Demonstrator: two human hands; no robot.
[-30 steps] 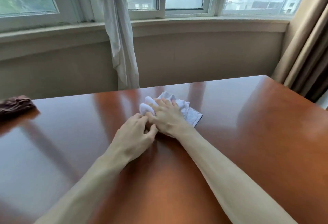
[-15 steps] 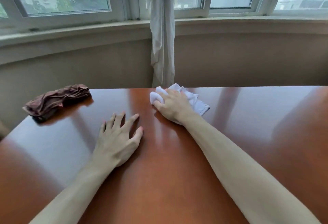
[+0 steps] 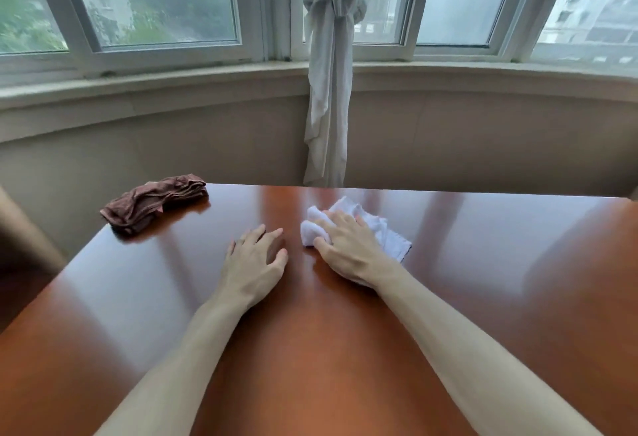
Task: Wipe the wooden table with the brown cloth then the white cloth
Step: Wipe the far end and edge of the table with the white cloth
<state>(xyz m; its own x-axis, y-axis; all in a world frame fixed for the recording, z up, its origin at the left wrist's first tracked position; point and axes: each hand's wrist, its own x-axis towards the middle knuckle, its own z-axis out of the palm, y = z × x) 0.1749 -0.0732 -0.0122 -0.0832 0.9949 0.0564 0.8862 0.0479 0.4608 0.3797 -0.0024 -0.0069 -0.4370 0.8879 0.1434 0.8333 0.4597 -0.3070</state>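
While the right hand (image 3: 348, 249) presses down on the white cloth (image 3: 362, 225), its fingers lie spread and slightly bent over the bunched fabric, and I read this as a flat press, not a closed grip. The white cloth sits on the glossy wooden surface (image 3: 483, 263) near its far edge, right of centre, with a loose corner trailing out to the right of the wrist. The left hand (image 3: 253, 259) rests just beside it on the bare surface, fingers relaxed and apart, holding nothing; a narrow strip of wood separates the two hands.

The brown cloth (image 3: 155, 202) lies crumpled at the far left corner of the surface, well apart from both hands and touched by neither. Between it and the left hand I see only reflective wood.

Beyond the far edge stands a curved beige wall under a window sill (image 3: 207, 82). A knotted white curtain (image 3: 329, 73) hangs from the window frame down behind the surface, directly beyond the white cloth. Window glare streaks the surface in pale bands.
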